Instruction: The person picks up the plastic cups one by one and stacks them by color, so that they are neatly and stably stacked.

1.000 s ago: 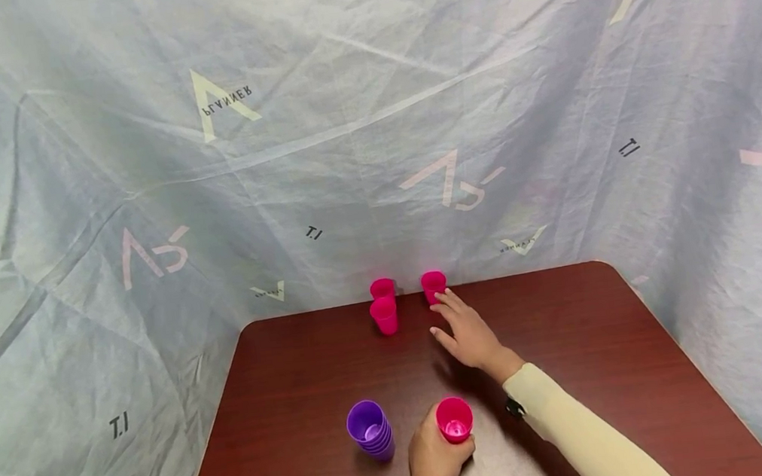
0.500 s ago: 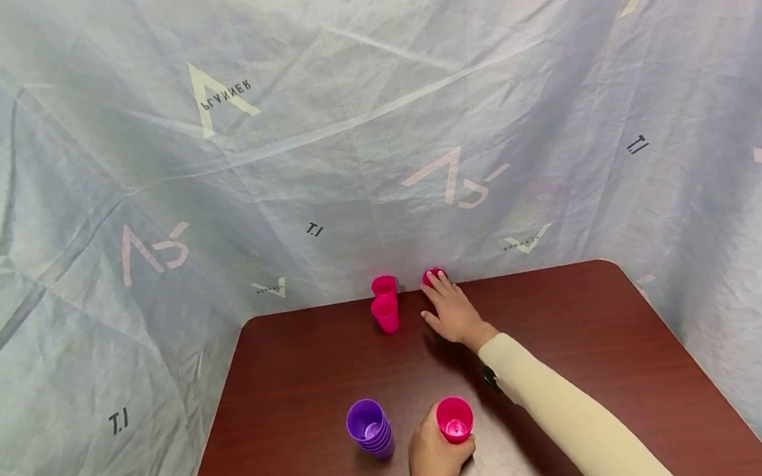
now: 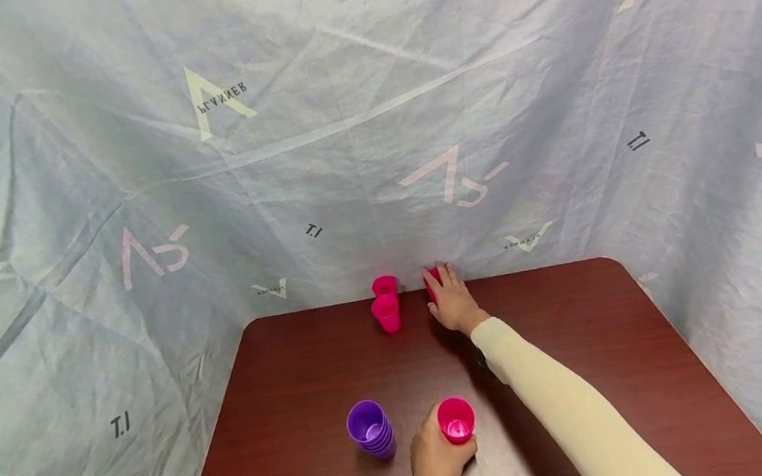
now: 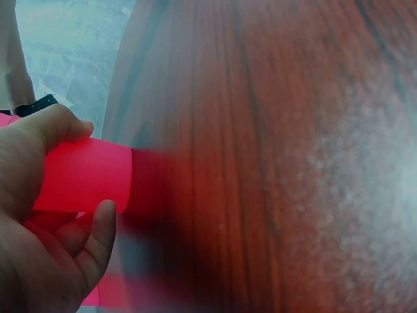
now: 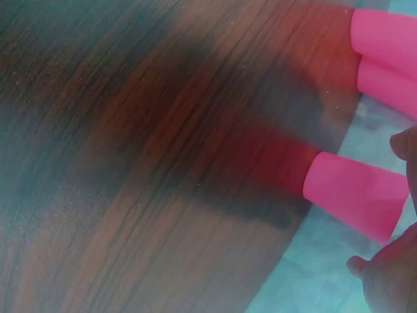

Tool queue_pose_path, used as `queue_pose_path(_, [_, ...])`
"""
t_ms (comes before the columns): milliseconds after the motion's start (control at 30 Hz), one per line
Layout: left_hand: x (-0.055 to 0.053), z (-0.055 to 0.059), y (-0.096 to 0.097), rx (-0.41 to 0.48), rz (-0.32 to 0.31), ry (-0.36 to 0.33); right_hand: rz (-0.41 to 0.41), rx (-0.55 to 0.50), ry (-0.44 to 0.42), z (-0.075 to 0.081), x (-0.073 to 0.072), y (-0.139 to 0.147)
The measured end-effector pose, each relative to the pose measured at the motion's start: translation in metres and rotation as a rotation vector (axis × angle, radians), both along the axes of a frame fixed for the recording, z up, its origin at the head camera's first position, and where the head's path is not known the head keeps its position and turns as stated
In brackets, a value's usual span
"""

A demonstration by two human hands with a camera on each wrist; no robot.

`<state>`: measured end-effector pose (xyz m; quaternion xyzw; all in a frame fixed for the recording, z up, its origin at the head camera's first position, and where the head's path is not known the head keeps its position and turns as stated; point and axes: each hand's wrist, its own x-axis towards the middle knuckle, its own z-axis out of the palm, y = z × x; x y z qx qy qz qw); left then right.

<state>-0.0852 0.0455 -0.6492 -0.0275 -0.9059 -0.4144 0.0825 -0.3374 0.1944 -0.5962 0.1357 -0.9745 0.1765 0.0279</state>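
Note:
Near the front of the table, my left hand (image 3: 434,456) holds a bright pink plastic cup (image 3: 456,420) upright, mouth up. In the left wrist view, my thumb and fingers curl round that cup (image 4: 88,176). To its left stands a nested stack of purple cups (image 3: 370,429). At the far edge, my right hand (image 3: 453,301) reaches over another pink cup (image 3: 431,285), fingers spread and partly covering it. The right wrist view shows that cup (image 5: 355,192) between thumb and fingers, with a gap beside the thumb. Two more pink cups (image 3: 386,313) stand left of it, one behind the other.
The dark red-brown wooden table (image 3: 298,381) has rounded far corners. A grey printed cloth (image 3: 347,158) hangs behind and at both sides, close to the far edge where the pink cups stand.
My right hand has moved forward to the far pink cup, and its fingers now lie over the cup's right side. My left hand stays in place with its cup.

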Motion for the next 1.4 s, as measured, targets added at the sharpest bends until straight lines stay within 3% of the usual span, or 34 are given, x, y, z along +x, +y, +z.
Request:
queue_pose_path(400, [0.002, 0.0, 0.003, 0.002, -0.011, -0.019, -0.004, 0.011, 0.043, -0.002, -0.001, 0.002])
queue_pose_path(633, [0.001, 0.003, 0.004, -0.011, -0.016, -0.038, 0.034, 0.08, 0.035, -0.006, 0.003, 0.005])
queue_pose_path(833, [0.0, 0.003, 0.004, -0.023, -0.014, -0.021, 0.037, 0.068, 0.098, -0.006, 0.002, 0.004])
queue_pose_path(1200, [-0.002, 0.001, 0.0, -0.035, -0.013, 0.001, 0.003, 0.034, 0.052, 0.017, 0.013, -0.007])
queue_pose_path(1400, [-0.003, -0.001, -0.002, -0.023, -0.008, 0.01, 0.016, 0.068, 0.032, 0.018, 0.015, -0.009])
